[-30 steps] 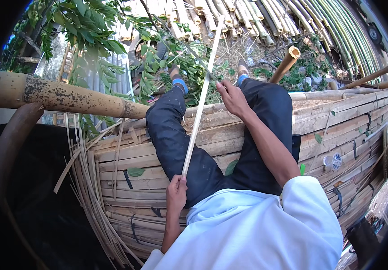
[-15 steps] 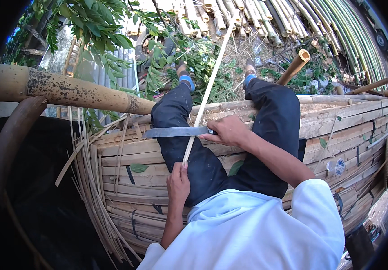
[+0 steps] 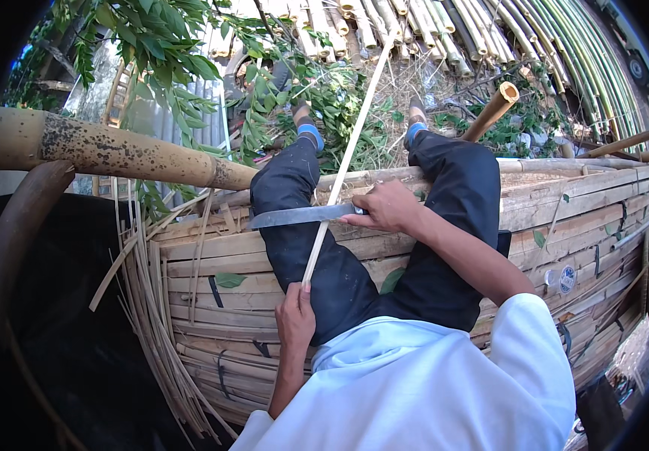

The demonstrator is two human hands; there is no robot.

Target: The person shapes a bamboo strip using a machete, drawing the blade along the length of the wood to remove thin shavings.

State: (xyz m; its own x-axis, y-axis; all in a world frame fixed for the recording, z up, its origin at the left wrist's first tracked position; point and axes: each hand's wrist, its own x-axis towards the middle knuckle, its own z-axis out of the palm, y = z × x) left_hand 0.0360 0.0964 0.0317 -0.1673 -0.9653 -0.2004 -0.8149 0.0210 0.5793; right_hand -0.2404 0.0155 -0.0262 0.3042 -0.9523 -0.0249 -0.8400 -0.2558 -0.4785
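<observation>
A long pale bamboo strip slants away from me between my legs, its far end reaching toward the poles on the ground. My left hand is closed round its near end, beside my left thigh. In my right hand is the dark handle of a large knife. The grey blade points left and lies across the strip, above my left leg. The fingers of my right hand also rest close to the strip where blade and strip cross; whether they touch it I cannot tell.
I sit on a stack of split bamboo slats. A thick bamboo pole runs in at left, above hanging thin strips. A cut bamboo stub rises beyond my right knee. Leafy branches hang at upper left; bamboo poles lie beyond.
My left hand has shifted slightly down with the strip. The knife has moved a little to the right along with my right hand, and its blade is tilted differently.
</observation>
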